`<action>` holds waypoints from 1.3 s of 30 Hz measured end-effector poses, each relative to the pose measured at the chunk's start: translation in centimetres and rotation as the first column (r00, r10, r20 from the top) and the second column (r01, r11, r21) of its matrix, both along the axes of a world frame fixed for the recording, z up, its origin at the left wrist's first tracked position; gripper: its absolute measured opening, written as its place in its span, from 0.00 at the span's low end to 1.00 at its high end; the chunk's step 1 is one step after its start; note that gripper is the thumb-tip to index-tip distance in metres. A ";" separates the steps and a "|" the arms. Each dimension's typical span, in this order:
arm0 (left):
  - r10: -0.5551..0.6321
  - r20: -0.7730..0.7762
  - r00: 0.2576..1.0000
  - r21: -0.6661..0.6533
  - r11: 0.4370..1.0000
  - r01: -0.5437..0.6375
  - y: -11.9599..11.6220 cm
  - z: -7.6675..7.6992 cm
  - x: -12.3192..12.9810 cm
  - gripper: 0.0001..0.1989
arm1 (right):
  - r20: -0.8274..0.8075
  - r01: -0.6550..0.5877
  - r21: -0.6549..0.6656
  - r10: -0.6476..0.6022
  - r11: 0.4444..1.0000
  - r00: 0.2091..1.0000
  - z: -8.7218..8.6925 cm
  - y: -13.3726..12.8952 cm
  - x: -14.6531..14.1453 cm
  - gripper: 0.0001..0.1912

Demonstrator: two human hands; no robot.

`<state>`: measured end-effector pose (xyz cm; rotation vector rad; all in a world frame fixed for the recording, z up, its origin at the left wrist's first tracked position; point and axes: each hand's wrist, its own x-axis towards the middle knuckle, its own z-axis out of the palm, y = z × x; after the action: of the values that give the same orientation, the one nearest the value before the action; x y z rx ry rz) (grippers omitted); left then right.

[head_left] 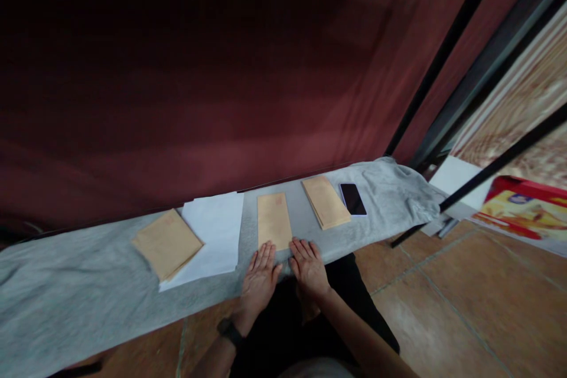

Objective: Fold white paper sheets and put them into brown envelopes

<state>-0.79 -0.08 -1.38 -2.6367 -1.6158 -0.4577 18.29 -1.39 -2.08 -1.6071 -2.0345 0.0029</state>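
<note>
A brown paper envelope (273, 220) lies flat on the grey cloth in front of me, its short end toward my body. My left hand (261, 276) rests with straight fingers at the envelope's near left corner, fingertips touching the paper. At the near right corner lies my right hand (309, 267), its fingers also stretched out flat and close to the envelope's edge. Neither hand grasps anything. To the right sits a stack of brown envelopes (325, 202). Another pile of brown envelopes (169, 242) lies at the left, partly over white paper sheets (217, 233).
A dark-screened phone (353, 199) lies right of the envelope stack. The long narrow table is covered with a grey cloth (88, 271). A dark red panel (248, 106) rises behind it. Black metal bars (443, 59) and a red and yellow box (527, 209) are at the right.
</note>
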 end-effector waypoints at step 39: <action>0.534 0.757 0.376 -0.547 0.833 -0.080 4.1 1.3 3.4 0.34 | -0.901 -0.332 -0.397 -0.432 0.856 -0.036 2.3 2.6 -4.6 0.25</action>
<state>2.63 3.99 -0.11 -2.2131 -2.6975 -1.9705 13.66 1.18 0.22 -1.1400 -0.6273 1.4620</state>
